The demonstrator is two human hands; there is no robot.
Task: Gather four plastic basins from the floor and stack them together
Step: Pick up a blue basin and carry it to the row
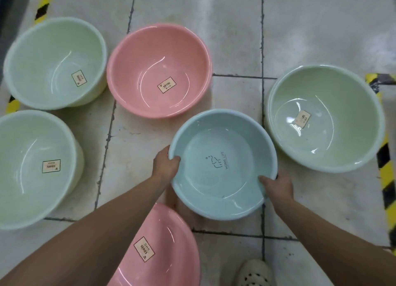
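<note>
A light blue basin printed with "HOME LIFE" is in the middle, held at its rim by both hands. My left hand grips its left rim and my right hand grips its near right rim. A pink basin sits on the floor behind it. Another pink basin lies near my feet, partly under my left arm. Three pale green basins stand around: far left, near left and right.
The floor is pale tile with dark grout lines. Yellow-and-black hazard tape runs along the right side and the far left. A white perforated shoe shows at the bottom edge.
</note>
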